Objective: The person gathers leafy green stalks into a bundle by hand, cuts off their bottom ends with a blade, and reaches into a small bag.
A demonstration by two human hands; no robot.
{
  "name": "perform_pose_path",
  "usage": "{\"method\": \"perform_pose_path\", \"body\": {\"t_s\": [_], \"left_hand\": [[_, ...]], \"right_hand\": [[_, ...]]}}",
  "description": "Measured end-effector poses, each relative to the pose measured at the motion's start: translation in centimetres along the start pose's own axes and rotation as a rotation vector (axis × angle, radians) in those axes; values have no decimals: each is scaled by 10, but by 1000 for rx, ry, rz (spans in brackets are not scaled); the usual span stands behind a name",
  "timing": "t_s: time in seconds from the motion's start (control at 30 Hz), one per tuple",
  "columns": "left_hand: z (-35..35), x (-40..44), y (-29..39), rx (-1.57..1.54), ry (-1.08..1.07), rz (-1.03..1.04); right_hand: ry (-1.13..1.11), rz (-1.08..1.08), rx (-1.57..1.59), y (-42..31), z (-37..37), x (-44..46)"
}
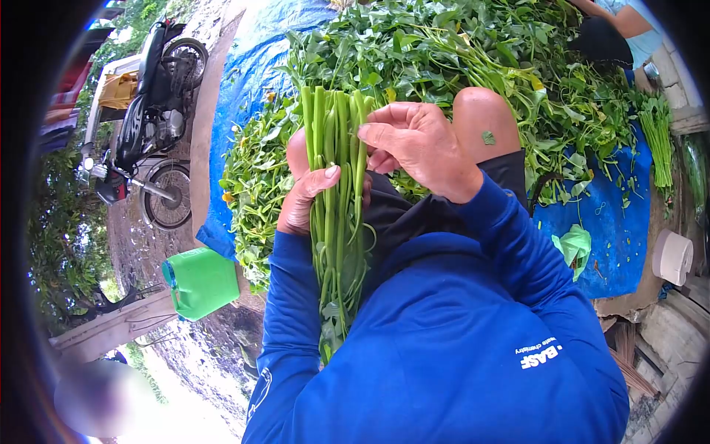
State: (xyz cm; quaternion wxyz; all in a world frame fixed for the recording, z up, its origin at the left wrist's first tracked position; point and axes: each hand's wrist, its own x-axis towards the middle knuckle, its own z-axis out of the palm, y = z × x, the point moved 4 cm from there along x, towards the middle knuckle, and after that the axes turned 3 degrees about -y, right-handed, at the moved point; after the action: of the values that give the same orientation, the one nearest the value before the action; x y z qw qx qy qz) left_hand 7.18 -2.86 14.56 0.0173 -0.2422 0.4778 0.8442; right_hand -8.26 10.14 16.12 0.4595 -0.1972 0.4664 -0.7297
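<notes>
A bundle of long green leafy-vegetable stems (339,200), which look like water spinach, stands upright in front of me, cut ends at the top and leaves hanging down over my lap. My left hand (309,191) is wrapped round the middle of the bundle, its thumb lying across the front. At the bundle's upper right edge, my right hand (423,146) has its fingers curled, with thumb and forefinger pinched at an outer stem (360,122). Part of that pinch is hidden by the fingers. A bit of leaf (488,138) sticks to my knee.
A large heap of loose greens (414,52) spreads over a blue tarp (248,89). A tied bunch (655,140) lies at the right, near a green plastic bag (574,246). To the left are a green jug (203,283) and a motorcycle (151,118). Another person (629,29) sits at top right.
</notes>
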Motion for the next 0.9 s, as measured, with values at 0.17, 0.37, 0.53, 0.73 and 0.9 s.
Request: {"method": "perform_pose_path", "body": {"t_s": [0.17, 0.37, 0.53, 0.73, 0.9], "left_hand": [[1, 0, -1, -35, -28, 12], [15, -8, 5, -95, 3, -5], [-2, -1, -3, 13, 10, 4], [29, 4, -2, 66, -153, -46], [21, 18, 11, 208, -242, -244]], "right_hand": [[-90, -75, 28, 8, 3, 8], [50, -243, -69, 25, -1, 13], [152, -254, -270, 37, -11, 30], [-187, -85, 257, -2, 13, 25], [-15, -182, 330, 4, 13, 34]]}}
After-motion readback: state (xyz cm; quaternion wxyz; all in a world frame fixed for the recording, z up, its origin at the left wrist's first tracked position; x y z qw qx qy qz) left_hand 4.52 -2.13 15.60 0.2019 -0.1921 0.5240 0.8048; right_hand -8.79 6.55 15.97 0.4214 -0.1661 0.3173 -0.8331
